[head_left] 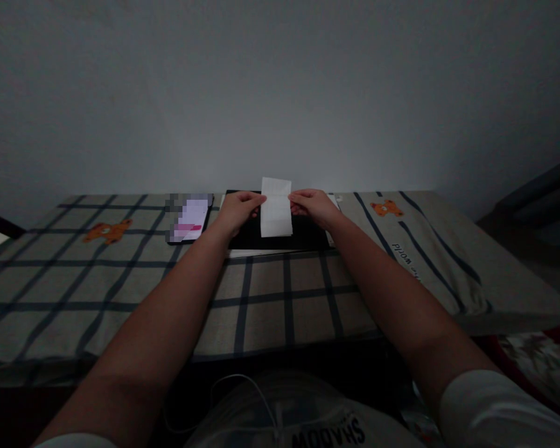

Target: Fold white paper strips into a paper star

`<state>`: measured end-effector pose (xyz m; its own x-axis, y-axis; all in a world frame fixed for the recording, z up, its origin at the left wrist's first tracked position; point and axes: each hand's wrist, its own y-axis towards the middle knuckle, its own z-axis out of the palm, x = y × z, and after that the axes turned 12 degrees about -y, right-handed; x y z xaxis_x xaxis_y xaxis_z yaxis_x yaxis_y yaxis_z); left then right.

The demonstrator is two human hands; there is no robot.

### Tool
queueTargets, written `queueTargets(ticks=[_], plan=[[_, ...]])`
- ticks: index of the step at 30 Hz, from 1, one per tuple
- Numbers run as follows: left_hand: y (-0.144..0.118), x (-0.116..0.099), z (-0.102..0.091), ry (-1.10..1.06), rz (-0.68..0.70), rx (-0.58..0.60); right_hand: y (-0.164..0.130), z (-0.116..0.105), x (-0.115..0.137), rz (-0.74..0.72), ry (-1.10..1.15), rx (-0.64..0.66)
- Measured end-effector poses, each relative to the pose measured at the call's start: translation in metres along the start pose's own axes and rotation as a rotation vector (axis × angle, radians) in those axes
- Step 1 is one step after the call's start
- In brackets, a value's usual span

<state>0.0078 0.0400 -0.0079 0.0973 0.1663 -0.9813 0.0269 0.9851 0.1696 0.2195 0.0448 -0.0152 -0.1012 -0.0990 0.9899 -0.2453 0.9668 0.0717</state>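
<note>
The left hand (239, 208) and the right hand (316, 205) both were closed in a pinch, gripping a creased white paper (276, 214) by its opposite side edges. The paper was over a black flat board (310, 235), which lay upon the checked tablecloth (266, 280). A lit smartphone (193, 214) lay left of the board.

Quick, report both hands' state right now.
Left hand: closed, pinching the left edge of the white paper.
Right hand: closed, pinching the paper's right edge.
</note>
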Motion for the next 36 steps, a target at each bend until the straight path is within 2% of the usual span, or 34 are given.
queueTargets(ticks=[3,5,12,15,20,25,28,33,36], plan=[[0.0010,0.0000,-0.0006,-0.005,0.023,-0.026,-0.0007,-0.0002,-0.0010,0.003,0.004,0.070],[0.0008,-0.0007,-0.0002,-0.002,0.026,-0.027,-0.0005,-0.0001,-0.0015,0.001,-0.016,0.072],[-0.0041,-0.0069,0.0034,0.008,-0.061,0.010,0.0009,-0.0009,-0.0003,-0.040,-0.051,-0.057],[-0.0047,-0.0066,0.0027,0.029,-0.102,0.042,0.0009,-0.0015,0.0007,-0.031,-0.056,-0.068],[-0.0024,-0.0033,0.0010,0.045,-0.051,0.037,0.0024,-0.0019,-0.0013,-0.036,-0.045,-0.041],[-0.0021,-0.0035,0.0020,0.038,-0.010,0.013,0.0021,-0.0029,-0.0034,-0.021,-0.014,0.056],[-0.0033,-0.0052,0.0026,0.026,-0.019,0.002,0.0011,-0.0027,-0.0025,-0.029,-0.025,0.042],[-0.0053,-0.0067,0.0019,-0.006,-0.118,0.079,0.0010,-0.0026,-0.0010,-0.041,-0.045,-0.037],[-0.0052,-0.0056,0.0013,-0.009,-0.127,0.103,0.0011,-0.0032,-0.0012,-0.020,-0.026,-0.006]])
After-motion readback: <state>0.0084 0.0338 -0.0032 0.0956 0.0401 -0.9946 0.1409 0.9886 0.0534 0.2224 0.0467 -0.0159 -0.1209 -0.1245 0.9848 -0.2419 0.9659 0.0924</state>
